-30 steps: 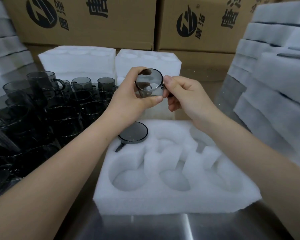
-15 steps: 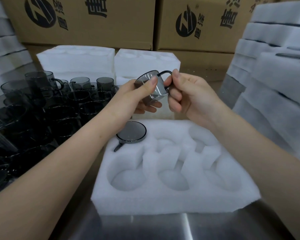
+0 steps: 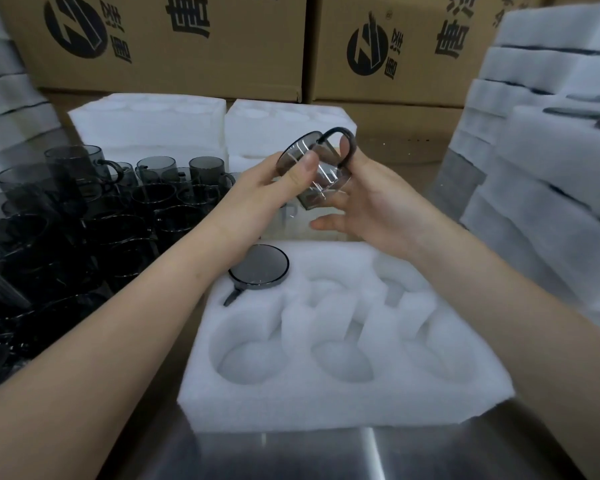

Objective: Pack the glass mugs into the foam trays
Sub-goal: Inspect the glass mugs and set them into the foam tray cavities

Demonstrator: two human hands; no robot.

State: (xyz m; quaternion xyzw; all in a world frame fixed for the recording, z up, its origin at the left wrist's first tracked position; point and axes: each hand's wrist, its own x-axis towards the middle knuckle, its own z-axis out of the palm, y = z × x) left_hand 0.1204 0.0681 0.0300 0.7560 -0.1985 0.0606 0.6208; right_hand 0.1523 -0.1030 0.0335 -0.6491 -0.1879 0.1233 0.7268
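Note:
A smoky glass mug point(image 3: 321, 174) hangs tilted in the air above the far edge of the white foam tray point(image 3: 343, 400). My left hand point(image 3: 267, 188) grips its body from the left, thumb across the glass. My right hand point(image 3: 371, 199) cups it from the right, with a finger through the dark handle. Another mug point(image 3: 259, 267) sits upside down in the tray's far left pocket, its handle pointing toward me. The tray's other pockets hold nothing.
Several dark glass mugs point(image 3: 84, 216) crowd the table on the left. Two white foam trays point(image 3: 146, 123) lie behind the hands. Foam trays are stacked high on the right point(image 3: 551, 168) and far left. Printed cardboard boxes point(image 3: 187, 43) line the back. Bare metal tabletop point(image 3: 291, 455) lies nearest me.
The mug has turned in my hands, from its round face pointing at me to lying tilted with the handle on top. My right hand has opened and shifted under it.

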